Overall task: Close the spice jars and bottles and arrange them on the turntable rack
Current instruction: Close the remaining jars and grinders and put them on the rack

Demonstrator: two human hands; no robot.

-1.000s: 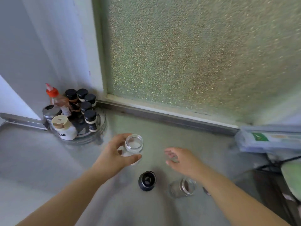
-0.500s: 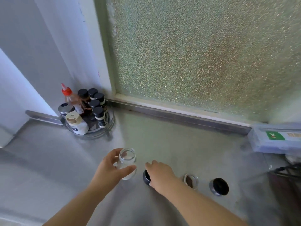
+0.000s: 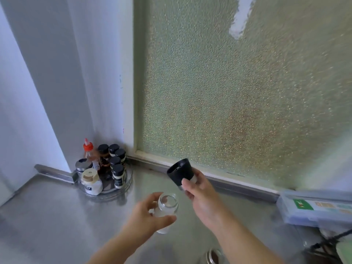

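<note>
The clear glass jar (image 3: 167,207) is standing open-mouthed with something white inside, and the left hand (image 3: 146,220) is curling thumb and fingers round its body above the steel counter (image 3: 57,216). The right hand (image 3: 202,197) is pinching the black cap (image 3: 180,171), tilted, just up and right of the jar's mouth, not touching. The rack (image 3: 114,189) is sitting well apart, in the corner.

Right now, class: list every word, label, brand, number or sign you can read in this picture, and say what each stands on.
None can be read.
White bottle on the rack: dark label, too blurred.
Black-capped jars: labels too small.
Box on the right: green patch and orange print, blurred.
Open jar and black cap: no text seen.
</note>
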